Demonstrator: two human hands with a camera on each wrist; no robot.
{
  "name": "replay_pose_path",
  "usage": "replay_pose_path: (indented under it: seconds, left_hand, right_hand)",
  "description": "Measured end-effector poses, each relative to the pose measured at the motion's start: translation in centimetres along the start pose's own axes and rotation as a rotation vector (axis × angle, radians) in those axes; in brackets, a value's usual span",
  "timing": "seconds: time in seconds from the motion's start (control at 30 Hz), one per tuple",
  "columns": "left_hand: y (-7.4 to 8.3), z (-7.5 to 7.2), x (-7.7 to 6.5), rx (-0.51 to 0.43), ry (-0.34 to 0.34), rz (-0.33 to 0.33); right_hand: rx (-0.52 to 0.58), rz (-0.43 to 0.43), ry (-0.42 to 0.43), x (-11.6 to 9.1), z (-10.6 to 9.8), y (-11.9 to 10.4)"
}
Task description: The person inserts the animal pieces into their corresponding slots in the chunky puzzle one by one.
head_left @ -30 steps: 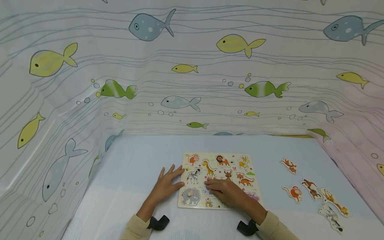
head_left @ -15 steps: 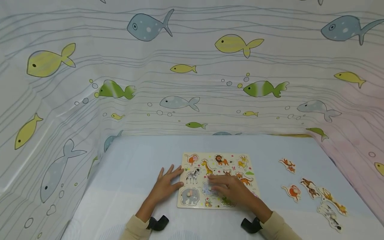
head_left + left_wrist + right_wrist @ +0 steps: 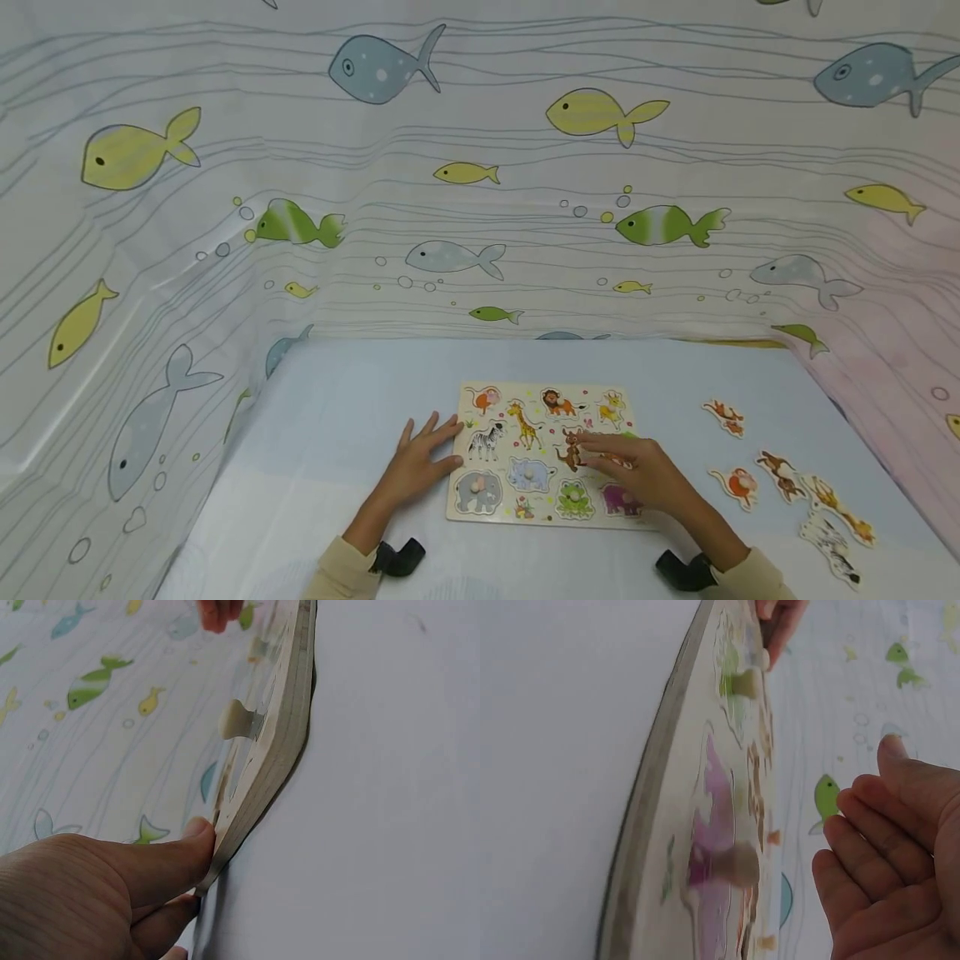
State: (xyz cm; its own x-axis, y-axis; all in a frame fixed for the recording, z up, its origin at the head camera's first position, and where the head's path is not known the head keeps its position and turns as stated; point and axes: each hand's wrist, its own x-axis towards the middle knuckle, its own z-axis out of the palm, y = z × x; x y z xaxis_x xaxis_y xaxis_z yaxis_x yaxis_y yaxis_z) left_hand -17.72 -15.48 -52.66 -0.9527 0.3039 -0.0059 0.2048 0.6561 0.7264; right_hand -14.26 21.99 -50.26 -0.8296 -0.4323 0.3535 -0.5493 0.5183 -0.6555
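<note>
A wooden peg puzzle board (image 3: 551, 518) with animal pictures lies on the table. My left hand (image 3: 416, 462) rests at its left edge with spread fingers; in the left wrist view the thumb (image 3: 199, 840) touches the board's corner. Over the board's right side, my right hand (image 3: 637, 471) holds nothing; the right wrist view shows its fingers (image 3: 870, 847) loosely bent, apart from the board. Knobbed pieces sit in the lower part: a grey elephant (image 3: 477, 493), a blue-grey hippo (image 3: 528, 474), a green frog (image 3: 574, 500) and a purple animal (image 3: 619, 500), partly hidden by the right hand.
To the right of the board lie several loose pieces: a zebra (image 3: 828, 542), a giraffe (image 3: 838, 507), a monkey (image 3: 738, 487), a brown animal (image 3: 780, 477) and an orange-brown animal (image 3: 726, 417). A fish-patterned sheet (image 3: 562, 275) rises behind the table.
My right hand has moved off the blue-grey hippo to the right, uncovering the hippo and the frog. The left hand keeps its place at the board's left edge.
</note>
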Motion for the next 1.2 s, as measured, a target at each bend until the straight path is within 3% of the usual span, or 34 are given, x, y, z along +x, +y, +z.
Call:
replay_pose_path:
  seconds: [0.17,0.4,0.7,0.83,0.93,1.2]
  left_hand:
    - [0.0,-0.1,0.3,0.014,0.001,0.006]
    - [0.0,0.0,0.4,0.011,0.005,-0.006]
    - [0.2,0.0,0.3,0.003,0.002,-0.005]
    - [0.2,0.0,0.3,0.010,0.004,-0.005]
    - [0.1,0.1,0.2,0.014,0.005,-0.013]
    - [0.1,0.2,0.2,0.007,0.009,-0.008]
  right_hand:
    - [-0.003,0.092,0.074,-2.0,-2.7,1.2]
    - [0.091,0.361,0.133,-4.7,-5.9,2.3]
    - [0.001,0.567,0.157,-9.0,-9.9,3.1]
    - [-0.034,0.697,0.144,-11.1,-11.5,3.5]
    - [-0.073,0.718,0.163,-12.2,-11.9,3.9]
    - [-0.075,0.628,0.225,-13.5,-11.2,5.4]
